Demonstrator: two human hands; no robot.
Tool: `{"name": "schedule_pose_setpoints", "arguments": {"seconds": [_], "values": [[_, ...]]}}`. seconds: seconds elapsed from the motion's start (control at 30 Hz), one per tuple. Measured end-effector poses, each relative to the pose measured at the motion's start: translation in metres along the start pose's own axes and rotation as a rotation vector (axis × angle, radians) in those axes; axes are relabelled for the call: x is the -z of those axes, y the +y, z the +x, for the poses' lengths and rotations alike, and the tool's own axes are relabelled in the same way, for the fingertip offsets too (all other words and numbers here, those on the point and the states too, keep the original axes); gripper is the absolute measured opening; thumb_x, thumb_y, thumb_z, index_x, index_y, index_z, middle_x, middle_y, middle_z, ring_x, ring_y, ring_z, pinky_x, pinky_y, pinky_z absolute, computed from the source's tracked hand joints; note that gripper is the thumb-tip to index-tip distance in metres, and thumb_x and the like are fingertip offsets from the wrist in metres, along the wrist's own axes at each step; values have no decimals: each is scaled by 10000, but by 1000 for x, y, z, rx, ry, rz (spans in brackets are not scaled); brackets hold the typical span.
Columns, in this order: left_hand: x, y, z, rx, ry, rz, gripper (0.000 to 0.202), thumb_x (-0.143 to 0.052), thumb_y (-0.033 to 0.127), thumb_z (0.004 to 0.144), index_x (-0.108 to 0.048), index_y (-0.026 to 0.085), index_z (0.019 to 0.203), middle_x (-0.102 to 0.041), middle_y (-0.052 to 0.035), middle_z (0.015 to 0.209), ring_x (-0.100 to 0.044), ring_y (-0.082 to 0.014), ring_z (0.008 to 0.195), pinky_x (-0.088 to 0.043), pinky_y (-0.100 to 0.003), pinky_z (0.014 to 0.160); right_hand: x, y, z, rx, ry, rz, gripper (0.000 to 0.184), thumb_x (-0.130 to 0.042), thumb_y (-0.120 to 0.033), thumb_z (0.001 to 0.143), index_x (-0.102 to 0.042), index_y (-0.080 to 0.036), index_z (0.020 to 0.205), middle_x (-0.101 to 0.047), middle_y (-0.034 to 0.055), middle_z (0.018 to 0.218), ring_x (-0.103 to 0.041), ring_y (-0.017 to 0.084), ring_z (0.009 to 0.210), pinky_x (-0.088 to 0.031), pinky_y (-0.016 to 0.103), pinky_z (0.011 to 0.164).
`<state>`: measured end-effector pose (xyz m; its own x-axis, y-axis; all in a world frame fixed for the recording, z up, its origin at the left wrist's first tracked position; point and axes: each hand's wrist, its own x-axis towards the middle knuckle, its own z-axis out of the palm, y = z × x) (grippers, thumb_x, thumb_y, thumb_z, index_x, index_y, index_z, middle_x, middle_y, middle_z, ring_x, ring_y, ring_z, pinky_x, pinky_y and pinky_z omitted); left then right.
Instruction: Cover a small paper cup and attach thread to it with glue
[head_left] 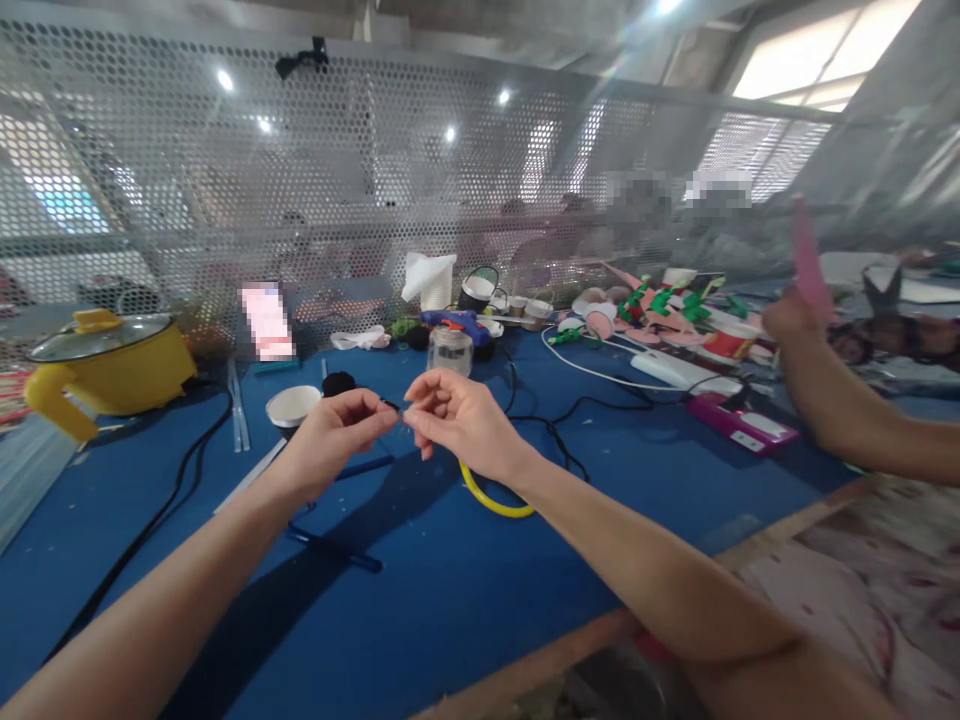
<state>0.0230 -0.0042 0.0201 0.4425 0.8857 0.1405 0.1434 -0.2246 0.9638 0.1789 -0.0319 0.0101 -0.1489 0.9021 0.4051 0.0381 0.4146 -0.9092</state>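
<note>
My left hand (335,430) and my right hand (457,415) meet above the blue table (450,600), fingertips pinched together on a tiny dark piece (391,405) between them. Both hands are closed in a pinch. A yellow ring (491,497) lies on the table just below my right wrist. A black pompom (339,383) and a small white cup (292,405) sit behind my left hand. A blue stick (334,550) lies under my left forearm.
A yellow pot with lid (105,365) stands far left, its black cord (150,520) trailing forward. A glass jar (451,350), blue glue gun (457,322), craft scraps (660,305) and a power strip (679,372) fill the back. Another person's arm (840,400) holds a pink strip (808,255) at right.
</note>
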Motion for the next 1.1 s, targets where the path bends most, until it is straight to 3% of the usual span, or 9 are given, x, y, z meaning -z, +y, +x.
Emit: {"name": "schedule_pose_setpoints", "arguments": {"seconds": [0.1, 0.2, 0.3, 0.4, 0.5, 0.83, 0.97, 1.1], "values": [[-12, -2, -5, -65, 154, 77, 182, -593, 319, 667, -547, 144, 645, -482, 41, 534, -368, -51, 444, -272, -174, 410, -1, 5, 0, 44, 83, -100, 111, -526, -167, 702, -462, -171, 793, -481, -54, 583, -515, 64, 453, -469, 183, 401], [-16, 0, -9, -297, 236, 423, 121, -552, 254, 708, -578, 141, 672, -550, -1, 604, -476, -89, 530, -357, -196, 479, 0, 9, -2, 99, 95, -270, 96, -489, -148, 721, -469, -179, 810, -489, -48, 579, -511, 71, 467, -454, 190, 428], [-10, 5, -11, -608, 250, 860, 131, -498, 192, 750, -607, 146, 695, -571, -26, 660, -504, -109, 578, -378, -218, 530, 1, 8, -3, 189, 57, -463, 141, -468, -112, 721, -489, -180, 843, -529, -27, 626, -522, 80, 525, -449, 210, 509], [-2, 13, -10, -725, 217, 1071, 173, -466, 191, 777, -621, 151, 711, -570, -33, 667, -505, -119, 591, -376, -225, 543, 2, 5, -4, 256, -21, -571, 194, -462, -89, 712, -500, -175, 881, -563, -7, 675, -541, 95, 595, -446, 221, 570], [6, 22, -10, -626, 139, 1056, 177, -465, 207, 776, -626, 162, 716, -575, -29, 695, -514, -113, 597, -380, -216, 548, 2, 1, -6, 281, -85, -590, 191, -457, -105, 731, -499, -175, 904, -573, -4, 678, -546, 100, 605, -446, 229, 597], [28, 34, -9, -23, -191, 672, 168, -547, 313, 665, -638, 172, 646, -577, 2, 575, -482, -123, 536, -345, -209, 503, -2, -13, -14, 294, -261, -581, 182, -456, -110, 752, -489, -176, 918, -596, 5, 712, -561, 108, 631, -440, 239, 619], [31, 31, -7, 95, -305, 486, 156, -588, 310, 640, -632, 167, 596, -517, 24, 505, -413, -95, 472, -291, -196, 452, -3, -15, -17, 296, -326, -561, 194, -462, -100, 750, -491, -171, 928, -598, 0, 701, -554, 96, 614, -433, 225, 600], [32, 27, -4, 134, -396, 304, 155, -595, 309, 658, -630, 162, 622, -509, 24, 535, -393, -84, 490, -270, -191, 448, -3, -15, -18, 194, -325, -375, 186, -485, -106, 740, -494, -181, 910, -569, -23, 666, -538, 76, 576, -439, 203, 553]]}}
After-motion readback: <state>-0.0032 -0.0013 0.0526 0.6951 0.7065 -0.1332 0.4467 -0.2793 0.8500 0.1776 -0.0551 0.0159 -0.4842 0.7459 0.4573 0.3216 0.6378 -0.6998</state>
